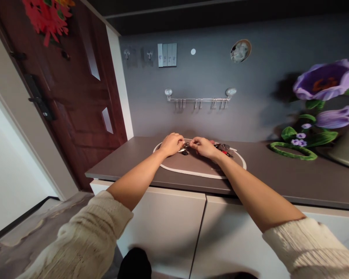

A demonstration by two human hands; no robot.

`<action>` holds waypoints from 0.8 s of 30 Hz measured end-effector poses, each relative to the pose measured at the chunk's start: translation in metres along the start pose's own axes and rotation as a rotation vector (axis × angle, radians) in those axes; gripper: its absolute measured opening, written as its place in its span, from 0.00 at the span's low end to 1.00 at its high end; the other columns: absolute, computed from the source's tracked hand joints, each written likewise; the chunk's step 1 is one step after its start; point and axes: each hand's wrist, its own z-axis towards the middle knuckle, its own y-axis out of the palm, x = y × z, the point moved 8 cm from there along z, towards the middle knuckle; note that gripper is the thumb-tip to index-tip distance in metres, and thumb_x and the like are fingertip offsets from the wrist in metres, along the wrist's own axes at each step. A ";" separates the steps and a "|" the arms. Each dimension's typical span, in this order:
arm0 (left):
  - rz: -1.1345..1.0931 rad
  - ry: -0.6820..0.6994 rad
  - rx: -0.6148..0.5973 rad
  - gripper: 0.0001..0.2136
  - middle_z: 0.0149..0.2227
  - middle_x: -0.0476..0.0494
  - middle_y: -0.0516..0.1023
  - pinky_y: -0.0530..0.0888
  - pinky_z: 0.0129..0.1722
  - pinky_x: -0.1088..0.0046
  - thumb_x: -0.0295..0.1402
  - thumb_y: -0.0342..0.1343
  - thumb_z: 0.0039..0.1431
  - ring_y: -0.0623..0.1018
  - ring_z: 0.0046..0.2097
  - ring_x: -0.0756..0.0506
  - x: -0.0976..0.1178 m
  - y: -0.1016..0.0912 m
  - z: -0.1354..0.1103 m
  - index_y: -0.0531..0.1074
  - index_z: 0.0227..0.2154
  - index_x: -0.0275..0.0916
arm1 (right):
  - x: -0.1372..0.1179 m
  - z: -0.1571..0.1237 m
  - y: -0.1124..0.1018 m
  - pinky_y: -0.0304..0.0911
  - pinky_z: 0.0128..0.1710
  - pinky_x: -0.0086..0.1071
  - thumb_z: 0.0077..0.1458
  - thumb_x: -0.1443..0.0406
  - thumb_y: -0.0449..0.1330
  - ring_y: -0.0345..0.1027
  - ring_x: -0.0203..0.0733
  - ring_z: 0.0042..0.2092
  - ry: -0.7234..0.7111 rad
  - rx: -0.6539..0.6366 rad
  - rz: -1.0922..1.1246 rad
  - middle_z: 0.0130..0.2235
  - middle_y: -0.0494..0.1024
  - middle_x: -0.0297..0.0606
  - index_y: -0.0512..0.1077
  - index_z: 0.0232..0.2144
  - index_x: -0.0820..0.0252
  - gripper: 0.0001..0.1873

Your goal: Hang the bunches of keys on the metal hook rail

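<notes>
Both of my hands rest on an oval grey mat with a white rim (192, 170) on a dark cabinet top. My left hand (172, 144) is curled, its fingers pinched on a small bunch of keys (185, 148) between the two hands. My right hand (203, 147) is curled too, with its fingertips closed on the same bunch. More keys, one with a red part (224, 149), lie on the mat just right of my right hand.
A metal hook rail (198, 100) hangs on the grey wall above the mat. Purple artificial flowers (322, 112) and a green ring (292, 152) stand at the right. A dark red door (72, 85) is at the left. White cabinet doors (168, 228) are below.
</notes>
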 end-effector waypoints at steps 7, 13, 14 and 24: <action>-0.008 0.015 0.041 0.11 0.35 0.44 0.74 0.65 0.43 0.69 0.33 0.46 0.55 0.69 0.41 0.46 0.003 -0.003 0.001 0.73 0.34 0.39 | -0.007 0.002 -0.006 0.53 0.22 0.24 0.52 0.60 0.51 0.56 0.29 0.20 -0.059 0.081 0.109 0.20 0.64 0.29 0.63 0.27 0.60 0.09; -0.214 -0.039 0.113 0.11 0.34 0.45 0.73 0.67 0.40 0.72 0.30 0.48 0.53 0.70 0.35 0.49 0.004 -0.010 0.002 0.72 0.37 0.37 | -0.020 -0.001 -0.026 0.56 0.28 0.27 0.53 0.61 0.49 0.59 0.33 0.25 -0.138 0.280 0.032 0.22 0.66 0.31 0.65 0.30 0.61 0.09; -0.262 -0.053 0.125 0.11 0.34 0.45 0.73 0.67 0.39 0.73 0.31 0.49 0.52 0.70 0.35 0.50 0.005 -0.011 0.002 0.72 0.37 0.37 | -0.022 -0.002 -0.029 0.56 0.30 0.28 0.53 0.61 0.49 0.60 0.34 0.27 -0.164 0.314 0.030 0.23 0.67 0.32 0.65 0.30 0.61 0.09; -0.630 -0.121 0.057 0.11 0.28 0.47 0.74 0.67 0.34 0.75 0.37 0.51 0.51 0.70 0.30 0.51 0.012 -0.010 0.001 0.72 0.29 0.33 | -0.038 -0.004 -0.028 0.57 0.37 0.31 0.54 0.60 0.48 0.62 0.38 0.35 -0.302 0.298 -0.002 0.32 0.71 0.39 0.68 0.30 0.61 0.13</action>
